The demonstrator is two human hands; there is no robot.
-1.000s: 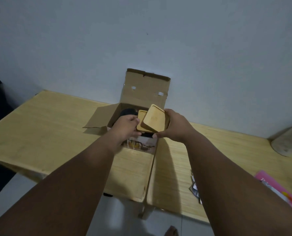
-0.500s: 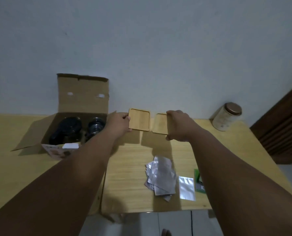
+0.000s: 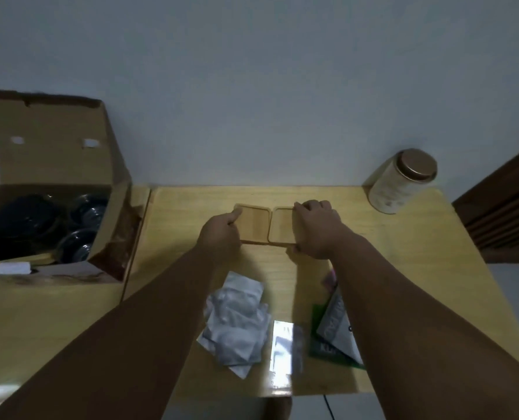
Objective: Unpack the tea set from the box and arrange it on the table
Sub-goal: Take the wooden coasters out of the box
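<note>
Two square wooden coasters lie side by side on the wooden table (image 3: 403, 237), near the wall. My left hand (image 3: 220, 234) holds the left coaster (image 3: 255, 224) by its left edge. My right hand (image 3: 315, 228) grips the right coaster (image 3: 282, 227) at its right edge, fingers over the top and thumb at the near corner. The open cardboard box (image 3: 49, 153) stands at the left with its lid up. Inside it sit a dark teapot (image 3: 21, 219) and glass cups (image 3: 88, 209).
Several silver foil sachets (image 3: 237, 316) lie on the table between my forearms, a single shiny sachet (image 3: 284, 350) and a green-and-silver packet (image 3: 334, 328) beside them. A cream tin with a bronze lid (image 3: 400, 183) stands at the back right. Dark wooden slats (image 3: 506, 213) border the right.
Both hands carried the two coasters out of the box to the right, separated them, and lowered them onto the table side by side. The view swung right and down.
</note>
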